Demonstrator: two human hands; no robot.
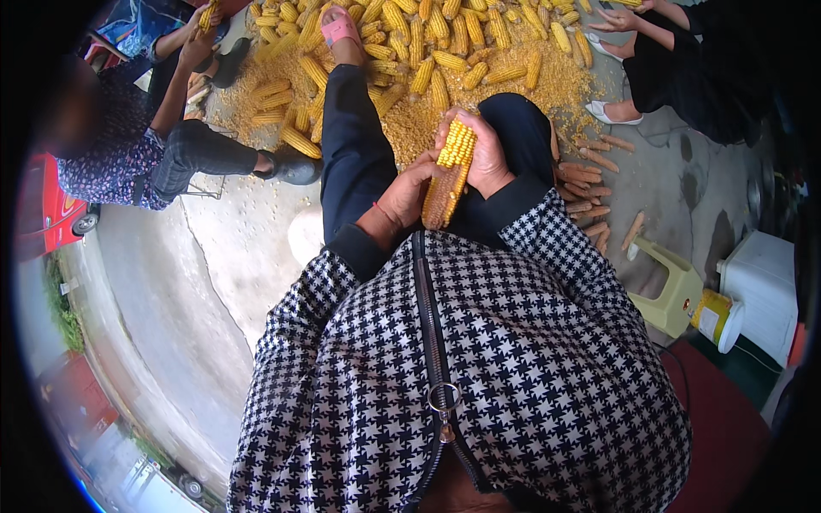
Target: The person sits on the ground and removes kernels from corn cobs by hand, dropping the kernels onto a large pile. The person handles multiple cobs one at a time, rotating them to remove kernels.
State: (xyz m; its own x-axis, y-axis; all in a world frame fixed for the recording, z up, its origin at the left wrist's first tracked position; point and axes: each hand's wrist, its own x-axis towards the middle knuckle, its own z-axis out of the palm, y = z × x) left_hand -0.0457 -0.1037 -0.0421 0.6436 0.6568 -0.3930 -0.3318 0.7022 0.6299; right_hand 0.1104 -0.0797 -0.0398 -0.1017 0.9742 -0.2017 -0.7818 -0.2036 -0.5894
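Both my hands hold one ear of dried yellow corn (457,149) above my lap. My right hand (485,152) wraps the upper end, where the kernels still stand in full rows. My left hand (405,192), with a red string at the wrist, has its fingers on the ear's left side, beside the bared brown part of the cob. That lower part keeps a strip of kernels along its right edge. Beyond my knees lies a heap of corn ears (449,38) on a layer of loose kernels (410,131).
Stripped cobs (580,179) lie on the concrete floor right of my knee. A pale green plastic stool (670,301), a yellow bucket (709,314) and a white box (763,288) stand at the right. One person sits at the left holding an ear; another is at the upper right.
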